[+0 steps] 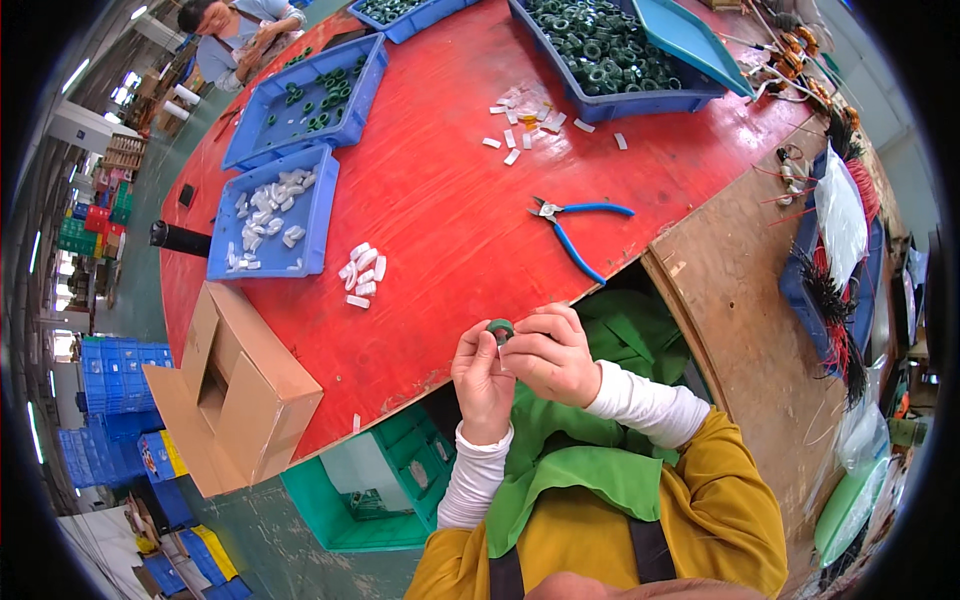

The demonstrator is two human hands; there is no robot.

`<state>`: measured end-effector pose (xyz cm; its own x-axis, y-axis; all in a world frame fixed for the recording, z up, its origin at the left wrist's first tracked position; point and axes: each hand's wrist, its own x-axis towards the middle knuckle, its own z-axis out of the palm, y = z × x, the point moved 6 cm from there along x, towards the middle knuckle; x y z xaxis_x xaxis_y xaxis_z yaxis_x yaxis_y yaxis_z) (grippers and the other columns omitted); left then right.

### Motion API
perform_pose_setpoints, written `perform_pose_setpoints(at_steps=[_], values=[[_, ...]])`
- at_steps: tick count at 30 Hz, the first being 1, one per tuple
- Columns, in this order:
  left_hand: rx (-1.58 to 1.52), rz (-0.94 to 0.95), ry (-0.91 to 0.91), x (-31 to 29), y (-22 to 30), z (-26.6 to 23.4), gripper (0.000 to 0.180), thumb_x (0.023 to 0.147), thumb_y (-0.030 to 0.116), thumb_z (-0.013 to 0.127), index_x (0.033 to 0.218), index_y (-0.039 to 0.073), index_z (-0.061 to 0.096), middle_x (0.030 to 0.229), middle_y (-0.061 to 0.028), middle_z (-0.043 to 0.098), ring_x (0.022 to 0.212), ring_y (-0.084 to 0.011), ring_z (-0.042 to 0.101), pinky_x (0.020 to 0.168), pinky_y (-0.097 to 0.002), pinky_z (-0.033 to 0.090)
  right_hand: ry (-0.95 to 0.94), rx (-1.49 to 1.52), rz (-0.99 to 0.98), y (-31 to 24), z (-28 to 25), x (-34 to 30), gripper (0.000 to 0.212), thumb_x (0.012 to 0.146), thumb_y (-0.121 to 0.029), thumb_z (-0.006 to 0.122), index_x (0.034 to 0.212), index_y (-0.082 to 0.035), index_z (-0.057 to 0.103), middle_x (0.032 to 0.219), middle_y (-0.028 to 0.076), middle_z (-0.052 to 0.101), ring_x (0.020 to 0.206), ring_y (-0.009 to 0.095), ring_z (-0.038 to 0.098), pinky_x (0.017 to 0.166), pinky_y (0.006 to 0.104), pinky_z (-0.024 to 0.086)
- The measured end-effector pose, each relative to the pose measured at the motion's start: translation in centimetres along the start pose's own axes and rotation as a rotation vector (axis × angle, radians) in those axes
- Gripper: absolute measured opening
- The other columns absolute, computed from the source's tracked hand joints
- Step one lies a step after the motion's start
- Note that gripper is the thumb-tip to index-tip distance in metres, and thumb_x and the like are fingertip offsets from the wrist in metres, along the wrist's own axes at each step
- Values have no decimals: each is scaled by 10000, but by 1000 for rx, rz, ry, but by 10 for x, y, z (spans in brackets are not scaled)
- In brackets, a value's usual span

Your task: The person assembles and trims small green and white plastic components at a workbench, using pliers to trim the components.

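Note:
Close to the table's near edge, my left hand [483, 392] pinches a small dark green ring [500, 327] between thumb and fingers. My right hand [552, 358] is closed right beside it, fingertips bent toward the ring. Between the two hands a thin white strip [501, 356] shows below the ring; my right fingertips appear to grip it, though they partly hide it. Beyond my hands lie blue-handled cutting pliers [570, 232], their handles spread. A small pile of white pieces [363, 274] rests on the red table [440, 190] to the left.
Blue bins hold white pieces [262, 220], a few green rings [318, 108], and a large heap of green rings [605, 45]. Loose white strips [530, 125] lie at the back. An open cardboard box [245, 390] stands left, a green crate [370, 535] below. Red wires [862, 195] fill a right-hand bin. Someone sits far left.

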<state>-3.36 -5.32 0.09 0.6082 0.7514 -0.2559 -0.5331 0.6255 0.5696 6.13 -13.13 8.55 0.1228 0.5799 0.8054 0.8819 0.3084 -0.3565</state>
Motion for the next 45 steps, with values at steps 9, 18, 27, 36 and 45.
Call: perform_pose_setpoints(at_steps=[9, 18, 27, 36, 45], values=[[60, 113, 14, 0, -2, 8, 134, 972, 97, 524, 1069, 19, 573, 975, -106, 659, 896, -183, 650, 808, -319, 546, 32, 196, 316, 21, -11, 5, 185, 708, -58, 737, 850, -94, 624, 874, 19, 680, 837, 225, 614, 814, 378, 435], [244, 140, -96, -3, 1, 16, 177, 968, 107, 534, 1098, -9, 562, 995, -116, 663, 905, -222, 663, 830, -390, 559, -109, 494, 733, 60, -5, 2, 94, 773, -68, 735, 813, -41, 655, 797, 57, 673, 750, 184, 607, 670, 300, 470], [257, 79, -234, -8, 4, 21, 197, 954, 118, 559, 1097, -17, 569, 977, -116, 653, 893, -236, 664, 808, -393, 572, -181, 499, 658, 59, -5, 6, 131, 783, -137, 721, 809, -26, 655, 774, 70, 656, 762, 202, 596, 646, 303, 487], [131, -7, -267, -10, -5, 17, 170, 948, 109, 561, 1092, 24, 593, 1074, -105, 615, 924, -250, 650, 810, -387, 581, -251, 1340, 1298, 53, 22, -32, 157, 906, -133, 647, 980, 4, 621, 842, 1, 632, 803, 59, 583, 694, 226, 484], [-43, -28, -168, -7, -11, 9, 160, 940, 86, 571, 1090, 35, 594, 1091, -89, 625, 977, -207, 640, 874, -393, 566, -160, 827, 755, 38, 10, -33, 248, 910, -149, 626, 1110, -5, 646, 888, 66, 655, 896, 148, 590, 785, 307, 465]])
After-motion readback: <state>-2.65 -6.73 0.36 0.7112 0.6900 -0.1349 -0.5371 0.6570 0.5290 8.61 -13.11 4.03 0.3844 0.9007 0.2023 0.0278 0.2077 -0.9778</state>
